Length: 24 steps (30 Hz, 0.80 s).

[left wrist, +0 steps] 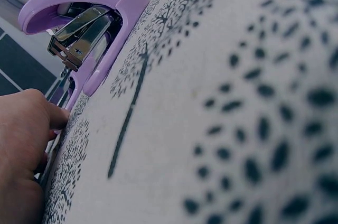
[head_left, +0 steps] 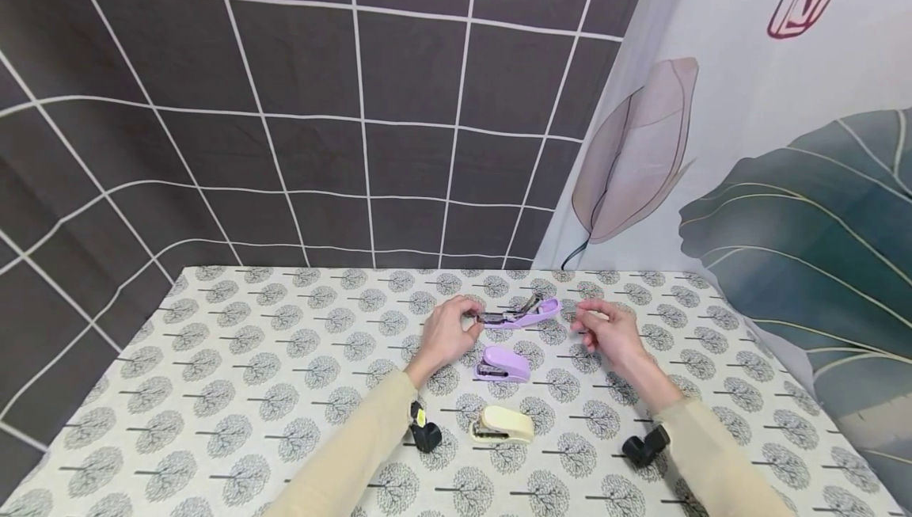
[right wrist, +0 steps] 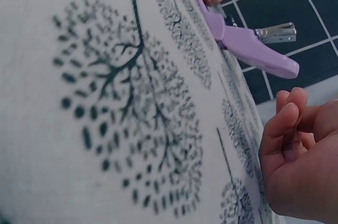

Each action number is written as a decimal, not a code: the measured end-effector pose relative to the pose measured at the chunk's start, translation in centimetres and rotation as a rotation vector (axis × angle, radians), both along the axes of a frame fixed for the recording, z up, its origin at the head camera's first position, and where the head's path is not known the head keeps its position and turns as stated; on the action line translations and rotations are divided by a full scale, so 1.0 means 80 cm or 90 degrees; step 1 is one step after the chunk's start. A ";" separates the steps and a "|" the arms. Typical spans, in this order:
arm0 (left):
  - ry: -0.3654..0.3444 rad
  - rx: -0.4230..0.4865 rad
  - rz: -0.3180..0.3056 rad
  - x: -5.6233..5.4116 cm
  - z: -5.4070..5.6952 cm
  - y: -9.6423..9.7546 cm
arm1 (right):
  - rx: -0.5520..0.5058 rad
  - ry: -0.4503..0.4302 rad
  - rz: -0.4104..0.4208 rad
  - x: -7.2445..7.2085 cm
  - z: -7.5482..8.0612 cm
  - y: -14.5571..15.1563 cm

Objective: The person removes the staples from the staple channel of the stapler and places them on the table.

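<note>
Three staplers on a tree-print cloth [head_left: 321, 398], stacked far to near in the head view. The far purple stapler [head_left: 549, 309] is the one being worked: spread long, running left-right between the hands, its metal strip [head_left: 528, 307] tilted up off the purple body. Can't tell if its right end touches the cloth.

Left hand [head_left: 445, 332]: at that stapler's left end, thumb and fingers bent, pinching it. Right hand [head_left: 611, 331]: just beside the right end, visible gap, no contact. Its fingers are curled in toward the thumb; can't tell whether anything small sits between the tips.

Middle purple stapler [head_left: 507, 359]: nearer the person, intact, metal mouth facing left, neither hand on it. Cream stapler [head_left: 507, 420]: nearest of the three, between the forearms, same orientation, also untouched.

Person wears a cream left sleeve [head_left: 349, 454] and matching right sleeve [head_left: 720, 454]; black camera [head_left: 427, 436] at left wrist, second black camera [head_left: 644, 447] at right. Backdrop: dark grid-line curtain [head_left: 406, 66] behind the cloth, pale leaf-print curtain [head_left: 748, 97] on the right.
</note>
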<state>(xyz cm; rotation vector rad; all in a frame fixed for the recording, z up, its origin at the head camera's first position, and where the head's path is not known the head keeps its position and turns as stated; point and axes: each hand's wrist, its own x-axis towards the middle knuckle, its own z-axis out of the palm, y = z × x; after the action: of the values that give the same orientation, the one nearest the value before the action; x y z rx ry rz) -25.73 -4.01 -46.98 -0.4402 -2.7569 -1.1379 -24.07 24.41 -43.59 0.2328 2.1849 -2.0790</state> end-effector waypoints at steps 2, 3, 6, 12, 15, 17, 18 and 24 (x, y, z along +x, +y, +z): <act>0.006 -0.001 -0.001 0.000 0.000 0.000 | 0.008 -0.006 0.009 0.000 -0.004 0.002; 0.006 -0.002 -0.002 0.000 -0.001 0.000 | 0.012 -0.008 0.012 0.000 -0.005 0.002; 0.017 -0.006 -0.002 0.000 -0.002 -0.001 | 0.022 -0.011 0.018 0.000 -0.010 0.003; 0.010 -0.010 -0.001 0.000 -0.003 0.000 | 0.057 -0.013 0.026 -0.001 -0.014 0.005; 0.009 -0.009 0.000 0.000 -0.003 0.000 | 0.065 -0.013 0.031 0.000 -0.014 0.005; 0.009 -0.009 0.001 0.000 -0.003 0.000 | 0.074 -0.008 0.039 0.000 -0.014 0.004; 0.007 -0.009 0.001 0.000 -0.002 0.000 | 0.078 -0.006 0.041 0.000 -0.014 0.004; 0.018 -0.002 -0.001 0.000 -0.003 0.000 | 0.097 -0.009 0.044 0.001 -0.013 0.003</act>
<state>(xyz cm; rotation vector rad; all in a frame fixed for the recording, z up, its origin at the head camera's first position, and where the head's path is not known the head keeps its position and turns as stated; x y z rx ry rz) -25.76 -4.02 -47.20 -0.4546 -2.7349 -1.1175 -23.99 24.64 -44.62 0.1815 2.3110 -1.8720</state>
